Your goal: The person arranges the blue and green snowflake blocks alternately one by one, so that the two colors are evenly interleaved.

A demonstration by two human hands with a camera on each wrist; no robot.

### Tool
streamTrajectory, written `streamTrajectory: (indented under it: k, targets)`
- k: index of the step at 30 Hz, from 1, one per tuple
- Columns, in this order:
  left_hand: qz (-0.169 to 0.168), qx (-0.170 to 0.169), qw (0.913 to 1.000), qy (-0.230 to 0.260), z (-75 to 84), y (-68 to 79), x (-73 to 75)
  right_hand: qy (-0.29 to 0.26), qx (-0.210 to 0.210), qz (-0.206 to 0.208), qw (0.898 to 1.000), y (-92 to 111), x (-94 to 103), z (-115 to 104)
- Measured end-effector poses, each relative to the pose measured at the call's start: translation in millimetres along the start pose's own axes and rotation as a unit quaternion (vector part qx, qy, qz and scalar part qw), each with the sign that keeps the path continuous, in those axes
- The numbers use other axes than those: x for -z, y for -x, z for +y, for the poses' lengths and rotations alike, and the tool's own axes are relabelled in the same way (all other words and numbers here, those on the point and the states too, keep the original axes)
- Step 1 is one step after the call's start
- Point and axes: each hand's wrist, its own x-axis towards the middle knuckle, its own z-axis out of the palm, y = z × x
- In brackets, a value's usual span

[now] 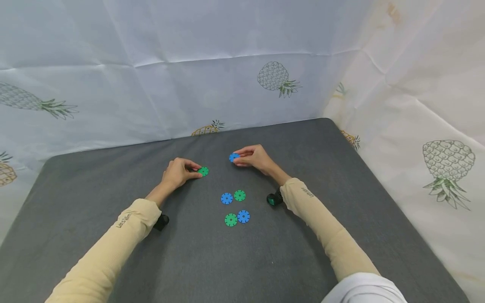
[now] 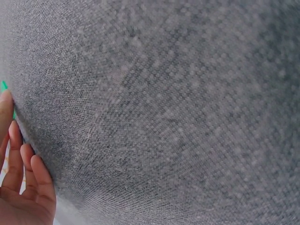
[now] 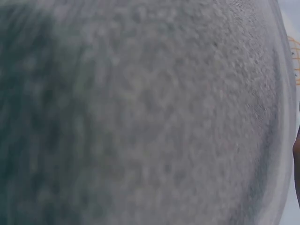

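My left hand (image 1: 179, 173) pinches a green notched disc (image 1: 203, 171) between thumb and fingers, at the tabletop left of the middle. Only a sliver of green shows by the thumb in the left wrist view. Farther back and to the right, my right hand (image 1: 256, 158) pinches a blue notched disc (image 1: 233, 157) by its edge. Nearer to me lie two pairs of discs: a blue disc (image 1: 226, 198) beside a green disc (image 1: 239, 195), and below them a green disc (image 1: 231, 219) beside a blue disc (image 1: 243, 216). The right wrist view barely catches the hand at its edge.
Dark grey cloth covers the table (image 1: 197, 261). Behind it and along the right side hangs a white curtain (image 1: 212, 92) with pineapple prints. A dark wrist camera (image 1: 274, 198) sits under the right forearm, another (image 1: 161, 222) under the left.
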Motion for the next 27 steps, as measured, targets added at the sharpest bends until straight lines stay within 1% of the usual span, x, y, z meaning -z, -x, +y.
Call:
streamTrajectory:
  k: [9,18,27]
  targets:
    - [0.002,-0.004,1.0,0.001,-1.6,-0.5,-0.6,-0.003,-0.021,-0.004,1.0,-7,-10.7,0]
    - [-0.002,-0.001,1.0,0.0,-2.2,-1.9,-0.6,-0.008,-0.015,-0.012,1.0,-16,-23.3,-3]
    - [-0.001,0.005,1.0,-0.001,-2.7,-4.1,-0.9,-0.006,-0.022,-0.011,1.0,-20,-34.9,-4]
